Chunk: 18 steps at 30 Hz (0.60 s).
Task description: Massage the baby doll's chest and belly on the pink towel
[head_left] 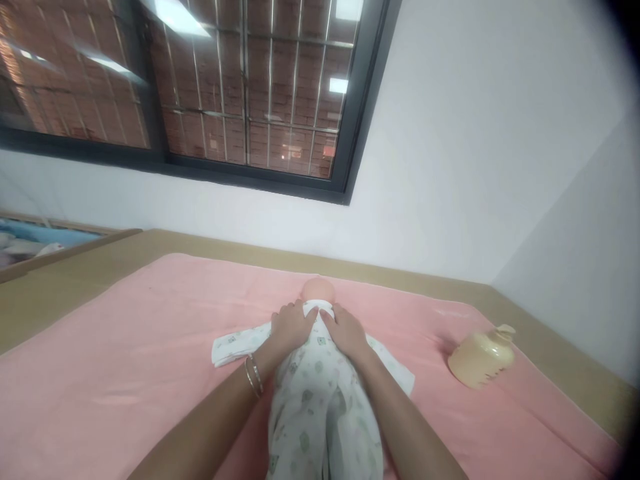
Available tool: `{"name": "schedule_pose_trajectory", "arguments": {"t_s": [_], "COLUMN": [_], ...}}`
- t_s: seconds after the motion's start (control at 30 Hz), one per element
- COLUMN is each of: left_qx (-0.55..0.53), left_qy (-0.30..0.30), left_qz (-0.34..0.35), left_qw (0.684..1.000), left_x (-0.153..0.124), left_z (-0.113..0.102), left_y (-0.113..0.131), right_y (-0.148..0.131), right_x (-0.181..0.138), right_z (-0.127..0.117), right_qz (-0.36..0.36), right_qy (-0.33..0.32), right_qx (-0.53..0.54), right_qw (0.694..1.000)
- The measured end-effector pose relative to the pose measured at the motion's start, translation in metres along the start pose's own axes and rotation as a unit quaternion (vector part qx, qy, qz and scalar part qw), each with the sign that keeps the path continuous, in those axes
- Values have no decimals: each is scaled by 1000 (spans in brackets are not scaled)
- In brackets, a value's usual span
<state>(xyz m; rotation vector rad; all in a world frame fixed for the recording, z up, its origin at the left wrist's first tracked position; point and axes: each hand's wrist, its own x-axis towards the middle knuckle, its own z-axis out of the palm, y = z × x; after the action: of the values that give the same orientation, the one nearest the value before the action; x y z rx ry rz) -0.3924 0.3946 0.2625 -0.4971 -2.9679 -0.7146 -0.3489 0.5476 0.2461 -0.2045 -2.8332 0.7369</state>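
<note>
Doll (320,373) lies on its back in the middle of the pink blanket (125,373), its bald head (320,289) toward the far edge and its body running back toward me, off the near edge of my view. It wears a white printed sleepsuit (320,413) with small greenish figures, and the sleeves spread out flat to either side on the blanket.

My left hand (293,327) rests palm down on the doll's left-of-view shoulder, fingers together and pointing toward the head, pressing on the cloth near the neckline; it is laid flat rather than closed round anything. A thin bracelet (254,375) sits on that wrist. My right hand (347,332) lies the same way on the other shoulder, flat, fingers stretched toward the collar, touching the cloth and not gripping it as far as I can tell. The two hands are near each other, with the neck opening between them.

Toward the right edge of the blanket, well apart from the doll, a cream-coloured bottle (481,359) lies on its side. The blanket covers a tan bed surface (60,287) that shows along the far and left edges. Behind it is a white wall (475,167) with a dark-framed window (240,87).
</note>
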Motion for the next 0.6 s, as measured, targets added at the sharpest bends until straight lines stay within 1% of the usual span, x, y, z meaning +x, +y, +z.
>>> {"name": "schedule_pose_trajectory", "arguments": {"t_s": [0.43,0.6], "left_qx": [8,6], "left_qy": [-4,-14], "left_qz": [-1,-8], "left_qw": [1000,1000], "left_x": [0,0], "left_z": [-1,-1], "left_y": [0,0], "right_y": [3,4], "right_x": [2,2], "right_z": [2,2], "right_qz": [4,8], "right_qy": [-1,-6], "right_qx": [4,6], "right_qw": [1000,1000]}}
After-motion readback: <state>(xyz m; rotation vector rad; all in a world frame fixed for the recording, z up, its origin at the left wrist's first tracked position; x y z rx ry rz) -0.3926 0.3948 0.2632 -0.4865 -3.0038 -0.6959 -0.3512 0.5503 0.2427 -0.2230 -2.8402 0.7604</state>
